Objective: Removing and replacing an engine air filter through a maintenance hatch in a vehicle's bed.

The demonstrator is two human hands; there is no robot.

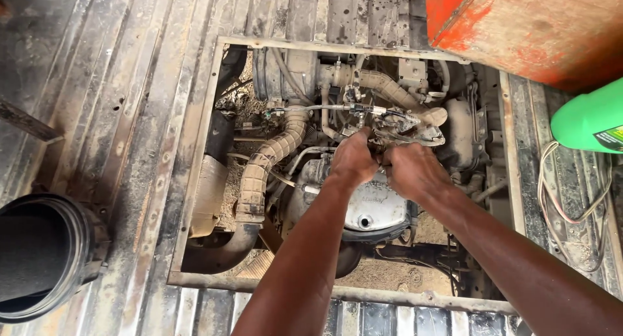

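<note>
Your two forearms enter from the lower edge of the frame and meet at its centre, over an engine bay sunk into a ribbed metal floor (130, 115). Your left hand (354, 159) and right hand (410, 169) sit almost touching, fingers curled down into a cluster of thin wires and a small fitting (396, 125) just above the silver engine cover (376, 209). Whether each hand truly grips something or only presses, you cannot tell; the fingertips are hidden.

Risk, as a judgement: tugging in that tangle could strain a thin wire or pull a connector loose, and dust on everything may make your hold slip. A dropped small part would likely vanish into the sandy gaps below.

Both wrists are bent downward, knuckles up. A corrugated hose (272, 157) curves to the left of your hands; a green container (587, 119) stands at the right edge, a black cylinder (45, 255) at lower left.
</note>
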